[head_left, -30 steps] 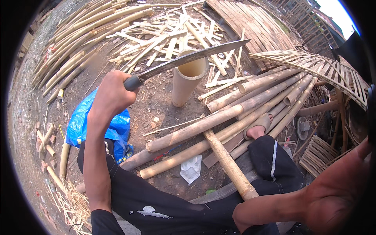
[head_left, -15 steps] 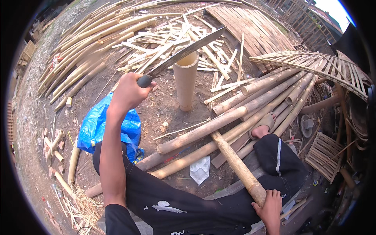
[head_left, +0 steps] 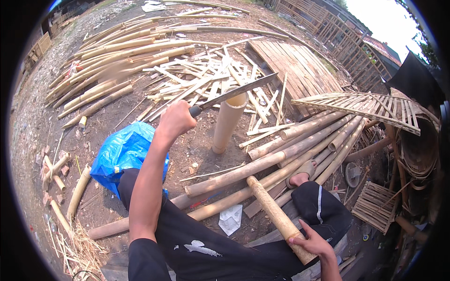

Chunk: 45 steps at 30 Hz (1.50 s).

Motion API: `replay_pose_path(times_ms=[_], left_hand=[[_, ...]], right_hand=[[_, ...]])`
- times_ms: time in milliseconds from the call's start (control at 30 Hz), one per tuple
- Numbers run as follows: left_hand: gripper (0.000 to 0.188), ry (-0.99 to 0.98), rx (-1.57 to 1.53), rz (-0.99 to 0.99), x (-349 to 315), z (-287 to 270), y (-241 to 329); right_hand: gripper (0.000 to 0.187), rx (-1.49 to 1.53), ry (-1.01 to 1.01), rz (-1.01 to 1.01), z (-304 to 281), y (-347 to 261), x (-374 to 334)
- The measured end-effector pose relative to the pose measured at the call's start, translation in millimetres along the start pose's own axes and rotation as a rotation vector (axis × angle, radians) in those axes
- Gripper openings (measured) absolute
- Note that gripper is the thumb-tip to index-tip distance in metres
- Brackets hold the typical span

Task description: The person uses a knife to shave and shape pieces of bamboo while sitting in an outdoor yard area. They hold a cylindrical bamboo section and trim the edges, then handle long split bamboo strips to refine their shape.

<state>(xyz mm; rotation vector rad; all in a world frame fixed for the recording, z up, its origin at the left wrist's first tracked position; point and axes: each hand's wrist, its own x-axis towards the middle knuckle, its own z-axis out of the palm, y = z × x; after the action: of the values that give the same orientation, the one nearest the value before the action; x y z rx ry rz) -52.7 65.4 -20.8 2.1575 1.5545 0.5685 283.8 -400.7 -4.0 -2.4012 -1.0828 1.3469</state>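
My left hand point(head_left: 176, 119) is closed around the dark handle of a machete point(head_left: 248, 87). Its long blade points up and to the right, crossing the top of an upright bamboo tube point(head_left: 228, 122); whether the two touch I cannot tell. At the lower right, my right hand point(head_left: 313, 242) grips a short bamboo pole point(head_left: 274, 213) near its close end, some of the fingers hidden. That pole slants over my lap, its far end by the lying bamboo poles point(head_left: 239, 172).
Split bamboo strips point(head_left: 187, 79) lie in a heap beyond the tube, beside a slatted wooden panel point(head_left: 295, 65). Long bamboo poles point(head_left: 112, 49) spread at the far left. A blue plastic sheet point(head_left: 124, 152) sits by my left knee. A bamboo lattice point(head_left: 356, 105) leans at right.
My left hand and the machete have moved right and slightly lower. The short bamboo pole has shifted towards me, its near end now showing, and my right hand has changed its hold. The view has tilted.
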Motion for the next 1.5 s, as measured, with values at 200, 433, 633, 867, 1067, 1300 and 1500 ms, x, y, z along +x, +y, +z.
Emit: replay_pose_path(times_ms=[200,433,633,867,1067,1300,1500], left_hand=[[0.020,-0.032,0.019,-0.017,-16.0,-4.7,7.7],[0.023,-0.084,0.055,-0.038,-22.6,-0.6,15.4],[0.020,-0.063,0.087,-0.012,-21.1,-6.2,18.3],[0.018,-0.076,0.056,0.003,-13.5,0.6,26.7],[0.022,-0.044,0.065,-0.036,-17.3,8.9,16.1],[0.022,-0.101,0.046,-0.043,-14.7,-2.1,20.0],[0.020,-0.040,0.060,0.008,-12.9,5.3,18.5]], right_hand=[[0.121,0.394,0.282,-0.320,-71.9,-95.3,-85.7],[0.087,0.078,1.445,-0.834,-109.9,-219.3,-124.8],[0.090,-0.035,1.738,-1.088,-84.1,-281.5,-57.2],[0.095,-0.238,0.445,-0.674,-23.2,-241.0,49.7],[0.091,0.166,0.378,-0.738,-30.5,-252.4,30.8],[0.084,0.062,1.195,-1.094,-66.3,-292.2,-11.2],[0.087,-0.188,1.541,-1.022,-58.2,-265.8,29.3]])
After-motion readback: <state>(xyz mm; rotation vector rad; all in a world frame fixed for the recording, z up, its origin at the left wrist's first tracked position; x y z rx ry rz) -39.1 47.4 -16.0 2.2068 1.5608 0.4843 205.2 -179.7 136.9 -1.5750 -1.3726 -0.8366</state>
